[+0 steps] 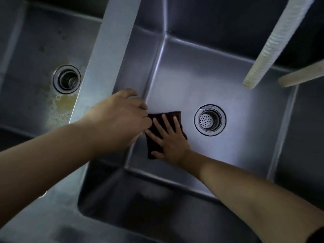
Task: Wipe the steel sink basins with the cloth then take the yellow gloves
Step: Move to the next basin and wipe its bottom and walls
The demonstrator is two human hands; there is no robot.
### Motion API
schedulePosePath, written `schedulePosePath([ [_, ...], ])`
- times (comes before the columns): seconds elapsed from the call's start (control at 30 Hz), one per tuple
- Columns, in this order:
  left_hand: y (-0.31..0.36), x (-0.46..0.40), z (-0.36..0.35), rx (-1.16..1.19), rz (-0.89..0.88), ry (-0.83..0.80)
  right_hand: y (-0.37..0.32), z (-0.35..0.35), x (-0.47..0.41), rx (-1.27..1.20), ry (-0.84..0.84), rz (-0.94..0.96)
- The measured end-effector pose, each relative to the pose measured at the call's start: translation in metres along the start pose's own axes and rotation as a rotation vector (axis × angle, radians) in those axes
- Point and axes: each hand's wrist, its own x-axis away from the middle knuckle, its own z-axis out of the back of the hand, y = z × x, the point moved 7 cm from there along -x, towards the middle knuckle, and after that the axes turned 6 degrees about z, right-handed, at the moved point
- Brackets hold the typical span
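Note:
I look straight down into a steel double sink. A dark maroon cloth (172,116) lies flat on the floor of the right basin (219,81), left of its drain (209,120). My right hand (168,137) presses on the cloth with fingers spread and straight. My left hand (121,116) reaches over the divider (108,50) between the basins, its fingers curled down at the cloth's left edge; whether they pinch the cloth is hidden. No yellow gloves are in view.
The left basin (31,55) has its own drain (67,79) and a yellowish stain (60,102) on its floor. A ribbed white hose (273,44) and a pale spout (299,77) hang over the right basin's far right side.

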Motion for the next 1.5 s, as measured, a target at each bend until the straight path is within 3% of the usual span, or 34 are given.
schedulePosePath([
  [0.17,0.002,0.000,0.002,-0.028,-0.019,0.011,-0.004,-0.016,0.080,0.011,-0.045,0.211],
  [0.3,0.003,-0.001,0.004,-0.008,-0.028,0.004,0.012,-0.023,0.135,-0.014,-0.023,0.254],
  [0.5,0.001,-0.001,0.001,0.015,-0.026,-0.003,0.024,-0.011,0.092,0.011,-0.014,0.184],
  [0.8,0.004,-0.001,0.000,-0.066,-0.067,-0.029,0.147,0.048,-0.035,0.125,0.032,-0.327],
  [1.07,0.004,-0.001,0.002,-0.042,-0.073,-0.014,0.226,0.055,0.044,0.024,0.099,-0.588],
  [1.3,0.003,0.000,0.001,-0.018,-0.077,0.016,0.172,0.023,0.163,0.030,0.049,-0.621],
  [1.5,0.000,-0.001,-0.004,-0.015,-0.054,-0.010,0.084,-0.007,0.168,0.064,-0.006,-0.361],
])
